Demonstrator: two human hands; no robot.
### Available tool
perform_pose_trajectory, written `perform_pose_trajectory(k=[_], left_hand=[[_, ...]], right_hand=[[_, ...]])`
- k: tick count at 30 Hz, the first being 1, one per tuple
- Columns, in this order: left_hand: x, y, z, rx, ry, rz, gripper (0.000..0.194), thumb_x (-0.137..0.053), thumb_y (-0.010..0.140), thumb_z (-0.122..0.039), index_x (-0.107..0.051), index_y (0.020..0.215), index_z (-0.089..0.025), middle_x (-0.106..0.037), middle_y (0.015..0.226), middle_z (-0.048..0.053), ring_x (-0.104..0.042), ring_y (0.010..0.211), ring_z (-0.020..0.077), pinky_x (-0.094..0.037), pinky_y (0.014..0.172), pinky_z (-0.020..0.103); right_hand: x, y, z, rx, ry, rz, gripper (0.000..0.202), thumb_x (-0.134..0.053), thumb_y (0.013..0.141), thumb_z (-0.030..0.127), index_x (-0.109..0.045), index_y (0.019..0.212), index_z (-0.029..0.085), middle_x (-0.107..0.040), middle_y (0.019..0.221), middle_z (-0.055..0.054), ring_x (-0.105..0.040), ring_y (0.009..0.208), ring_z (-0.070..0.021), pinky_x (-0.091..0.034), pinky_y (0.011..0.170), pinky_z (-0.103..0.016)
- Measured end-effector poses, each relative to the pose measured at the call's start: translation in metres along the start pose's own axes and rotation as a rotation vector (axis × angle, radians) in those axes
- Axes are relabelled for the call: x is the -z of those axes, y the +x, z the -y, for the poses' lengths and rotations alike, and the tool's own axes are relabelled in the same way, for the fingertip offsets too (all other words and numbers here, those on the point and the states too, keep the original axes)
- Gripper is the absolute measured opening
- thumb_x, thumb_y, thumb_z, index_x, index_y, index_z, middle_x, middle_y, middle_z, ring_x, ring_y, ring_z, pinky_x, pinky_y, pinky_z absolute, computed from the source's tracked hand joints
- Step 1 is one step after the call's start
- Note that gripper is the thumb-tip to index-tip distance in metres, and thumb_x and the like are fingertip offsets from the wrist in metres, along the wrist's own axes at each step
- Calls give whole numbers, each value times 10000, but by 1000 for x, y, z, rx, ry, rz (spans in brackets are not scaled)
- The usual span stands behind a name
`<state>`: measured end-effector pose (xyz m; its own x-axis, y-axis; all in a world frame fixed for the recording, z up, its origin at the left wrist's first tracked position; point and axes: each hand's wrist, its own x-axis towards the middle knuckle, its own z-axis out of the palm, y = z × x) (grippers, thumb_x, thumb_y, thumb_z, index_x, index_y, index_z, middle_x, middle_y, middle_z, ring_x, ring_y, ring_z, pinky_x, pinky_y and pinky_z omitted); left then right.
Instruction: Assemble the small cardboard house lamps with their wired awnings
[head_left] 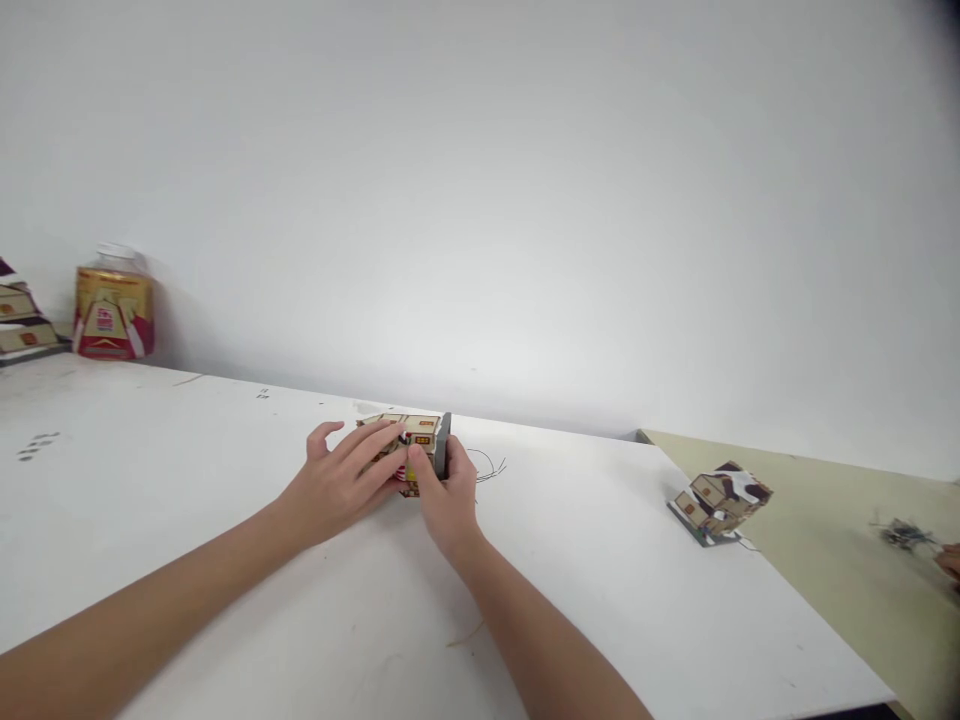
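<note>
A small model house (424, 425), printed with beige walls and tiny windows, lies tipped on its side between my hands, its grey base facing right. My right hand (450, 497) grips the base end, thumb on the front wall and fingers behind the base. Across the front and roof end lies my left hand (345, 480), fingers closed against the house and thumb raised away. Much of the house is hidden under the fingers. Thin dark wires (491, 467) stick out on the right, beyond the base.
Another model house (718, 505) stands on the white table (570, 560) at right. At far left are a plastic jar (114, 305) with a red-gold label and part of a third house (22, 318). Another person's hand (949, 560) shows near tangled wires (906, 534) on the beige table (840, 520).
</note>
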<state>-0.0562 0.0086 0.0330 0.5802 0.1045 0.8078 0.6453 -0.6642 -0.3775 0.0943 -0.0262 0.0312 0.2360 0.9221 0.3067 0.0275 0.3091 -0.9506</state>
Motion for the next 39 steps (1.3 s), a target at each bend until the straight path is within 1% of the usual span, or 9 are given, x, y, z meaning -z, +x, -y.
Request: perform_pose_trajectory(k=[2,5,8,10,14,17,24,31,39], left_hand=[[1,1,1,7,5,22,197,-570,862,-215,-570,1058,-219,-660,1157,79,-620,1049,222,-263,964,427],[2,0,0,27,0,48,218,-545,871,-212,-563,1088,-219,-646,1180,86,-609,1072,242,-259,962,429],[3,-1,-1,57,-11,82,250,-520,880,-218,-555,1128,-231,-630,1208,88,-600,1081,257,-262,950,429],[3,-1,-1,76,-22,109,269,-505,885,-226,-547,1151,-230,-620,1223,91,-592,1087,266,-276,928,425],[2,-4,0,95,-44,169,294,-469,895,-235,-531,1181,-210,-606,1247,99,-580,1099,273,-306,879,414],[1,-6,1,94,-51,201,316,-449,900,-242,-515,1207,-203,-589,1274,100,-566,1125,273,-318,870,413],[-3,-6,4,100,-101,221,347,-484,889,-315,-517,1222,-227,-571,1301,87,-544,1168,271,-348,887,408],[-7,-9,7,134,-152,230,358,-492,888,-366,-527,1219,-235,-577,1293,71,-546,1167,247,-375,901,383],[-10,-10,8,153,-192,226,344,-472,900,-385,-527,1208,-242,-567,1308,72,-527,1192,250,-369,923,391]], right_hand=[[1,0,2,-3,5,13,319,-621,765,459,-625,903,172,-616,769,-7,-511,649,-126,-450,574,-230],[1,2,-2,-19,24,11,330,-608,778,468,-634,902,163,-611,772,-13,-510,660,-128,-447,578,-231],[1,5,-7,-37,18,11,333,-592,793,479,-643,839,153,-588,736,-7,-494,656,-121,-439,590,-229],[0,6,-9,-66,18,26,323,-597,790,468,-652,819,151,-578,719,-2,-485,648,-116,-434,590,-226],[-2,5,-11,-152,44,68,281,-612,773,423,-673,864,164,-582,725,3,-488,637,-113,-431,586,-224],[-3,4,-14,-191,27,79,298,-603,778,440,-679,865,166,-588,715,-2,-500,627,-117,-440,589,-232],[-3,6,-21,-209,13,61,405,-553,805,541,-683,891,167,-650,803,-46,-576,728,-164,-469,643,-267],[-5,6,-19,-213,71,72,431,-555,796,550,-673,901,148,-665,825,-59,-595,739,-172,-472,642,-265],[-5,6,-20,-190,165,104,408,-564,800,523,-663,930,150,-668,846,-52,-597,752,-160,-474,667,-251]])
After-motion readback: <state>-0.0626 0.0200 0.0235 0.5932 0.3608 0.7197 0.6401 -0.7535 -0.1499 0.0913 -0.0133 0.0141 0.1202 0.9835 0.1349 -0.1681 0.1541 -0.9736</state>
